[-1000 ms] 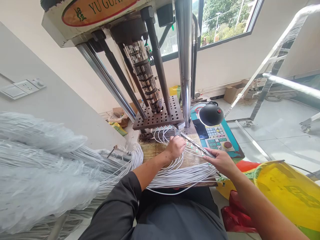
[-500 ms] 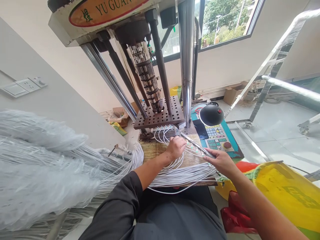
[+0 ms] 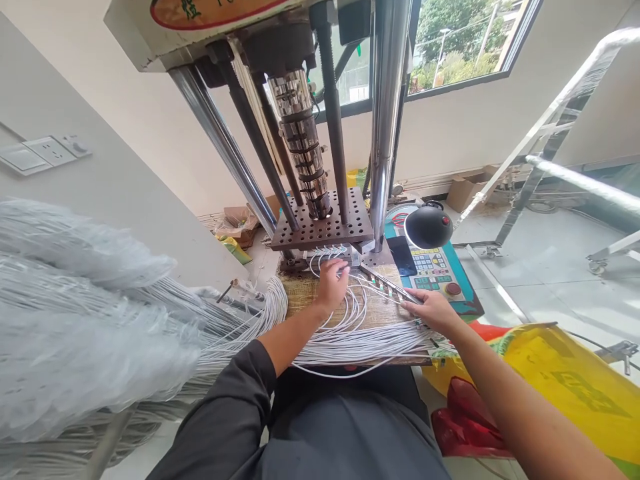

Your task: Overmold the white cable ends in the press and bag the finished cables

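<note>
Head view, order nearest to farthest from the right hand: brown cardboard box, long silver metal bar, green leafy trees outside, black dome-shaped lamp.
1. Long silver metal bar: in the right hand, extending to its left.
2. Black dome-shaped lamp: just ahead of it.
3. Brown cardboard box: farther back, slightly right.
4. Green leafy trees: outside, top of view.

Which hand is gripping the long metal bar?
The right hand, at the near end of the metal bar. The left hand is off it, before the perforated plate.
</note>
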`<control>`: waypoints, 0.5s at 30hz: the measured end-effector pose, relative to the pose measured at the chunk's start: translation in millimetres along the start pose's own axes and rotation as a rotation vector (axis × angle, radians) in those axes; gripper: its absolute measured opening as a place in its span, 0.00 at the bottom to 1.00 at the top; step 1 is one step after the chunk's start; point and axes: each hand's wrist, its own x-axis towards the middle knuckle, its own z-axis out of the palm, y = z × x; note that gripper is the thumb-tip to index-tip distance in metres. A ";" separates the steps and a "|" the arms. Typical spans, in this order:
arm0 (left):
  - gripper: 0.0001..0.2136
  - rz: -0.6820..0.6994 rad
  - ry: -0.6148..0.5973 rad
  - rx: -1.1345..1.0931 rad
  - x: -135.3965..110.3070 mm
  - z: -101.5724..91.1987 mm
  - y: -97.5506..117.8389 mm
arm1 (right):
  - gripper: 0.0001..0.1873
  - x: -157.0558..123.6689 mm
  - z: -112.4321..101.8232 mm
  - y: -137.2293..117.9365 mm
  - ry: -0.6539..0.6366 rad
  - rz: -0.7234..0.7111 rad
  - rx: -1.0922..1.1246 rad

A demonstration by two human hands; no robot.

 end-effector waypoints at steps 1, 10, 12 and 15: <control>0.05 -0.106 0.083 -0.029 0.1 -7.0 -7.0 | 0.29 2.9 0.4 1.2 -0.004 -0.008 -0.012; 0.17 -0.838 0.364 -0.512 -1.6 -37.4 -43.3 | 0.29 24.8 0.3 2.5 0.016 -0.075 -0.336; 0.14 -0.918 0.297 -0.659 3.5 -38.4 -42.3 | 0.29 26.2 3.5 1.0 0.002 -0.080 -0.362; 0.09 -1.031 0.160 -0.820 17.1 -39.0 -42.9 | 0.29 23.5 9.6 -4.5 -0.016 -0.072 -0.396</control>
